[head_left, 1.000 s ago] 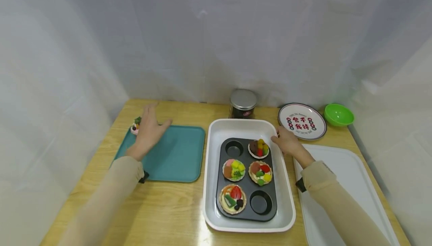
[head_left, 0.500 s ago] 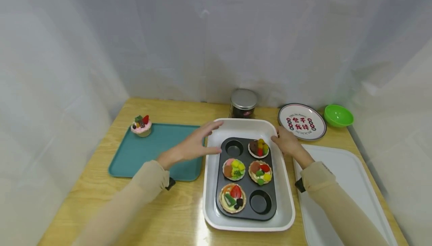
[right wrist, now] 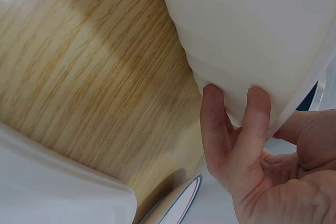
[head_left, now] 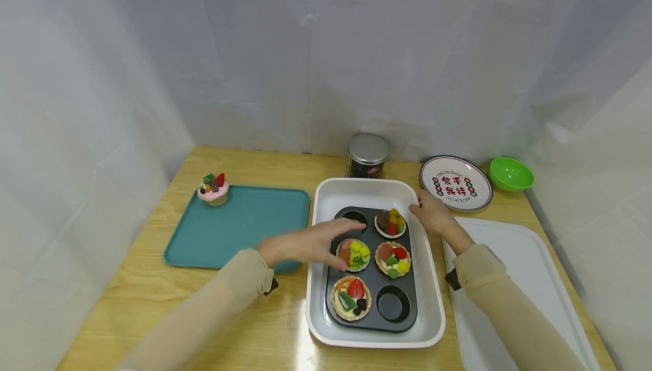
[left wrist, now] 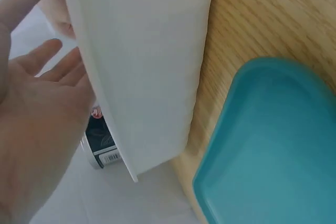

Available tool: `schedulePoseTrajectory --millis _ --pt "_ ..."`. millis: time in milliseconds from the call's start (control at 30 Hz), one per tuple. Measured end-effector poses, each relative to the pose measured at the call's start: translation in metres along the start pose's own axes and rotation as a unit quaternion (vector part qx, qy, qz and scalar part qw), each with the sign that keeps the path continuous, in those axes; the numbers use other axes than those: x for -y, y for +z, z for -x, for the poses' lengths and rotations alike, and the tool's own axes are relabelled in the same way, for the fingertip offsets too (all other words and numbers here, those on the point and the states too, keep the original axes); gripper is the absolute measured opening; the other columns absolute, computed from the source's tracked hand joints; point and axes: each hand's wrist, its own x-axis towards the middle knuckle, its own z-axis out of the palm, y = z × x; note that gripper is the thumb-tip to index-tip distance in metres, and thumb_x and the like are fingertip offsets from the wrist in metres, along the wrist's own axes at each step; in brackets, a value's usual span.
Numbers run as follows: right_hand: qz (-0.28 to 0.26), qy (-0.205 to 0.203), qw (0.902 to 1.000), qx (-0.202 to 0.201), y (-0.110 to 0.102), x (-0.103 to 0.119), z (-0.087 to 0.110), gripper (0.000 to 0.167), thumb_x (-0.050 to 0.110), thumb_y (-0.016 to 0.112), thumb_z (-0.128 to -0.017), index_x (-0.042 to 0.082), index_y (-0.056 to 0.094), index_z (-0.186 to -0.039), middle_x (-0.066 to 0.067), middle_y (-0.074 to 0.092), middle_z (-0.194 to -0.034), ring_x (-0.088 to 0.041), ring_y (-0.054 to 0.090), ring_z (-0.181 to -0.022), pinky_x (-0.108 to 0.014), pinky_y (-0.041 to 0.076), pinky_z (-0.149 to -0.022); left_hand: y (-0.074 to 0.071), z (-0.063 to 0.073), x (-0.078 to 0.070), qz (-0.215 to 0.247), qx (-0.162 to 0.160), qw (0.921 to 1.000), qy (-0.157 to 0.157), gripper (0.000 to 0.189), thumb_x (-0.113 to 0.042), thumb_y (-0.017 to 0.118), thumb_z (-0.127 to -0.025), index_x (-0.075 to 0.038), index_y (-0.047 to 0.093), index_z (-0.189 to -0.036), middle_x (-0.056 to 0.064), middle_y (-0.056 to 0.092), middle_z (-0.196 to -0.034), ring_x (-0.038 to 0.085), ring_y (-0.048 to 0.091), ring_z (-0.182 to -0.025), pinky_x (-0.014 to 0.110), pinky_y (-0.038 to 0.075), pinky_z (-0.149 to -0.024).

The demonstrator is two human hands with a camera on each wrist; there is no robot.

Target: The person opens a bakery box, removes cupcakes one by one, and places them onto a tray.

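In the head view my left hand (head_left: 308, 244) reaches over the dark muffin pan (head_left: 374, 321), thumb and fingers spread and nothing held. A tart with pink, yellow and green toppings (head_left: 359, 252) lies between its thumb and fingertips; the hand partly covers the far left cup. Other fruit tarts sit in the pan: one with a strawberry slice (head_left: 351, 298), one with red and green pieces (head_left: 393, 261), one dark and yellow (head_left: 390, 224). A deep white tub (head_left: 377, 344) contains the pan. My right hand (right wrist: 257, 166) grips the tub's far right side, fingertips against its outer wall.
A teal tray (head_left: 239, 235) is at left, with a pink cupcake (head_left: 213, 192) at its far left corner. Behind the tub stands a lidded can (head_left: 368, 156). At right are a printed plate (head_left: 456, 184), a green bowl (head_left: 511, 174) and a white tray (head_left: 519, 280).
My left hand has moved right, away from the cupcake on the teal tray, across the tub's left rim and over the muffin pan. My right hand has stayed on the tub.
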Motion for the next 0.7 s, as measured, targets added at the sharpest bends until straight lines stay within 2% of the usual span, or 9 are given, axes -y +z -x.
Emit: schedulePoseTrajectory --millis 133,233,333,467,600,700 --pt "-0.001 0.008 0.9999 0.007 0.000 0.000 0.000 0.029 0.015 0.052 -0.108 -0.010 0.052 -0.123 -0.028 0.064 -0.108 -0.025 0.062 -0.076 -0.031 0.052 -0.058 0.003 -0.004 0.000 -0.034 0.022 0.9992 -0.001 0.088 -0.022 0.080 -0.094 -0.013 0.031 -0.166 0.009 0.035 -0.170 0.025 0.038 -0.155 0.047 0.031 -0.130" --pt "-0.005 0.011 0.9999 0.009 0.000 -0.001 0.000 0.031 0.015 0.051 -0.108 -0.010 0.051 -0.126 -0.028 0.064 -0.111 -0.026 0.063 -0.079 -0.031 0.053 -0.059 0.006 -0.006 0.000 -0.049 0.034 0.9983 -0.001 0.085 -0.020 0.079 -0.094 -0.013 0.032 -0.166 0.009 0.038 -0.167 0.020 0.049 -0.139 0.042 0.039 -0.124" --pt "-0.008 0.010 0.9999 0.009 0.000 -0.001 -0.001 0.032 0.016 0.051 -0.108 -0.010 0.051 -0.127 -0.029 0.063 -0.113 -0.026 0.063 -0.080 -0.030 0.053 -0.058 0.009 -0.008 0.000 -0.066 0.042 0.9969 -0.002 0.083 -0.017 0.078 -0.095 -0.014 0.033 -0.165 0.007 0.038 -0.166 0.014 0.051 -0.129 0.036 0.044 -0.118" --pt "-0.013 0.010 0.9998 0.010 0.001 -0.002 -0.001 0.033 0.016 0.050 -0.108 -0.010 0.050 -0.128 -0.030 0.063 -0.114 -0.025 0.063 -0.078 -0.030 0.053 -0.056 0.013 -0.010 -0.001 -0.090 0.040 0.9951 -0.006 0.080 -0.016 0.076 -0.096 -0.013 0.035 -0.164 0.006 0.039 -0.166 0.013 0.052 -0.125 0.032 0.047 -0.112" --pt "-0.016 0.013 0.9997 0.010 0.002 -0.003 -0.002 0.033 0.016 0.050 -0.108 -0.010 0.050 -0.129 -0.029 0.062 -0.114 -0.024 0.062 -0.076 -0.029 0.053 -0.055 0.016 -0.013 0.001 -0.118 0.030 0.9925 -0.007 0.077 -0.016 0.078 -0.096 -0.012 0.040 -0.162 0.006 0.047 -0.160 0.013 0.054 -0.117 0.030 0.049 -0.105" --pt "-0.014 0.007 0.9998 0.009 0.002 -0.004 -0.002 0.033 0.016 0.049 -0.108 -0.011 0.049 -0.127 -0.030 0.062 -0.112 -0.024 0.062 -0.075 -0.030 0.053 -0.055 0.019 -0.015 0.002 -0.144 0.024 0.9892 -0.007 0.074 -0.018 0.079 -0.095 -0.013 0.043 -0.160 0.004 0.052 -0.155 0.011 0.054 -0.117 0.029 0.049 -0.105"
